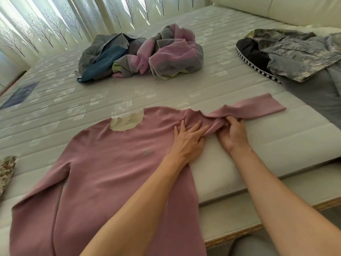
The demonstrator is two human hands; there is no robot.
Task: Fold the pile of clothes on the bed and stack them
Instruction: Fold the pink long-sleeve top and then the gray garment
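A pink long-sleeved top (114,163) lies spread flat on the mattress (276,137), neck opening away from me. My left hand (188,141) presses flat on its right shoulder with straight fingers. My right hand (233,133) pinches the bunched base of the right sleeve, whose cuff end (265,106) stretches to the right. The left sleeve runs down toward the near left. A crumpled pile of grey, blue and lilac clothes (142,56) sits further back in the middle of the bed.
Grey patterned and dark garments (295,52) lie at the far right beside a grey sheet. A camouflage-patterned cloth (7,170) pokes in at the left edge. Curtains hang behind the bed. The mattress's near edge runs under my forearms.
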